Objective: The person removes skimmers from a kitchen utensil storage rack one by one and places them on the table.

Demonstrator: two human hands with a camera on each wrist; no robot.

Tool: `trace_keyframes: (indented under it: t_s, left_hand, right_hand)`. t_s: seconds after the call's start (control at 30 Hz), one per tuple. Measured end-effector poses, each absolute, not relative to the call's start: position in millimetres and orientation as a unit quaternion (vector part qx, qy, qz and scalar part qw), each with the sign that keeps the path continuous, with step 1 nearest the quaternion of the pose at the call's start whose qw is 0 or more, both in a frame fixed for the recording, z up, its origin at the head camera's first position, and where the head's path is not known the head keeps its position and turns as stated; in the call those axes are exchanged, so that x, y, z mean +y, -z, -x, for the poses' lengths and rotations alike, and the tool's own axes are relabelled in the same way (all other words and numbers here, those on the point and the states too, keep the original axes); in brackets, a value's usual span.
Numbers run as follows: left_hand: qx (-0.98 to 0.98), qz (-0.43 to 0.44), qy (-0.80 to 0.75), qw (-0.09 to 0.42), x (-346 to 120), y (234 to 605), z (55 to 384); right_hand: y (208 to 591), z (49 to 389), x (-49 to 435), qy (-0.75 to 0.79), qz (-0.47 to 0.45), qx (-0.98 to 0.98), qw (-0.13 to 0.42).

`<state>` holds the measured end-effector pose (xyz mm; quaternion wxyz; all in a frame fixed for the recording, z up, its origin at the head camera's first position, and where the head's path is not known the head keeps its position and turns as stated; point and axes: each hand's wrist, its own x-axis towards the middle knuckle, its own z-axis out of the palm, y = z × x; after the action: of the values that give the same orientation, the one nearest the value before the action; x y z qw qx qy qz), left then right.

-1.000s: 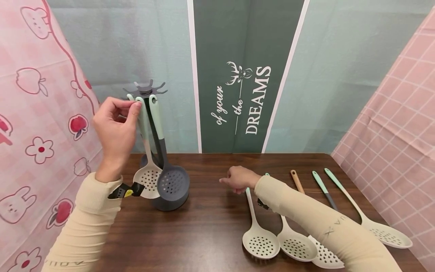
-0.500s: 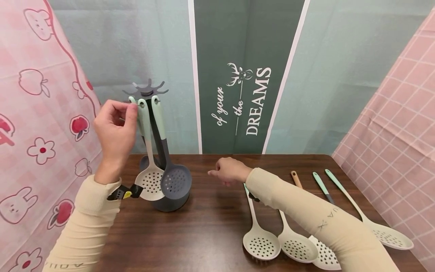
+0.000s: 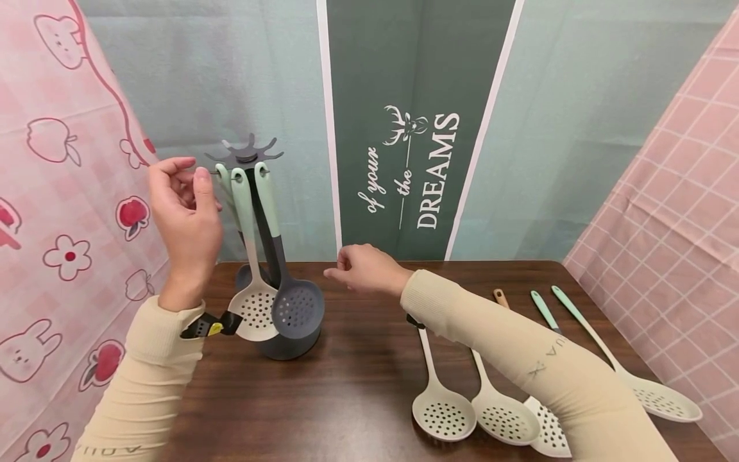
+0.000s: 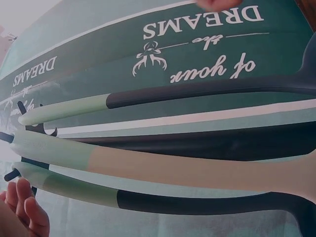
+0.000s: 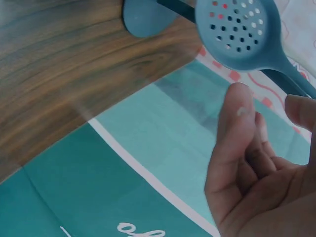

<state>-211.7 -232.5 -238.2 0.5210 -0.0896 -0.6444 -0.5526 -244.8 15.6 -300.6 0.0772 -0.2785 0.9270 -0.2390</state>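
Note:
A dark grey utensil rack [image 3: 247,154] with hooked arms stands at the table's left. From it hang a cream skimmer [image 3: 256,313], a dark grey skimmer [image 3: 298,309], and behind them a third utensil with a mint handle [image 4: 79,190] and dark shaft, its head largely hidden. My left hand [image 3: 187,215] is just left of the hooks, fingers loosely bent and holding nothing. Over the table's back edge, right of the rack, my right hand [image 3: 369,269] hangs loosely curled; the right wrist view shows nothing between its fingers, with the dark grey skimmer beyond.
Two cream skimmers [image 3: 444,414] lie side by side at the right front. Beside them are a slotted turner [image 3: 551,433], partly under the right sleeve, a wooden handle [image 3: 500,298], a mint-and-grey handle [image 3: 545,310] and a cream slotted spoon [image 3: 664,399]. Patterned cloths surround the table [image 3: 358,398].
My left hand has let go of the cream skimmer's handle top and drawn left, leaving it hanging on its hook. The right hand has moved left and up towards the rack.

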Motion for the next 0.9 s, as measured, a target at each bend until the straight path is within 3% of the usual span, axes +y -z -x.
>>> trace_keyframes:
  t_s: [0.23, 0.9]
  left_hand:
    - [-0.670, 0.061, 0.548, 0.497, -231, 239, 213]
    - [-0.667, 0.048, 0.545, 0.506, -228, 239, 216]
  right_hand:
    - [287, 243, -3, 0.256, 0.295, 0.920, 0.042]
    - [274, 229, -59, 0.230, 0.326, 0.917, 0.012]
